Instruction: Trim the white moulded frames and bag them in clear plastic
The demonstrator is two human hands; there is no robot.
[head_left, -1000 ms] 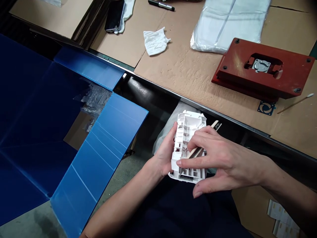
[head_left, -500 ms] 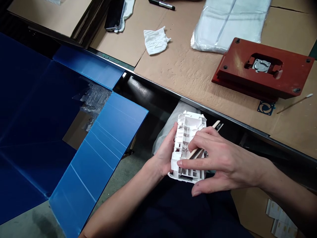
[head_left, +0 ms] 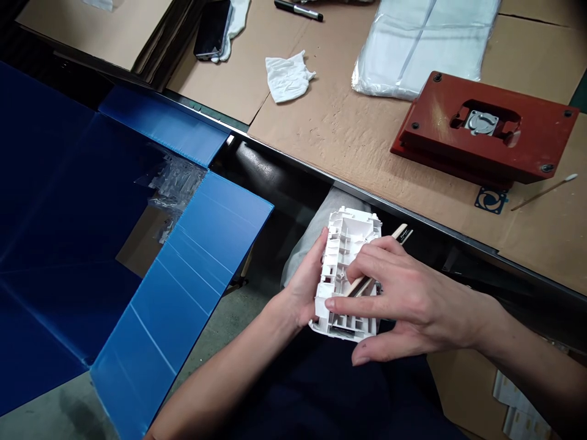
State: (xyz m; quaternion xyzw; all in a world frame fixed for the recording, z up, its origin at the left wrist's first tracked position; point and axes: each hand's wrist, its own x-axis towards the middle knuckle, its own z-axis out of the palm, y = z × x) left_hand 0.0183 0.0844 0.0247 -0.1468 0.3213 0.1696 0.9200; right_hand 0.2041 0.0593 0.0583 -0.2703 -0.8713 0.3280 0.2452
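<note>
My left hand (head_left: 305, 284) grips a white ribbed plastic housing (head_left: 337, 244) by its left side, its open, compartmented face turned up toward me. Over the lower half of this housing is my right hand (head_left: 398, 293). A slim beige-and-black tool (head_left: 402, 234) with small lettering lies slanted under its curled fingers, held there. The index finger rests on the housing's left edge, and the thumb is spread below, off to the right. The tool's lower end reaches into the housing; its exact kind is unclear.
On the cardboard-covered bench (head_left: 321, 140) stands a red fixture (head_left: 490, 153) with a metal part (head_left: 481, 123) inset. Near it lie a dark fan-shaped piece (head_left: 490, 200) and a cotton swab (head_left: 543, 192). A blue bin (head_left: 197, 244) with clear plastic scraps occupies the left.
The housing and both hands have shifted very slightly left and down in view. My grip on the housing and the tool looks the same.
</note>
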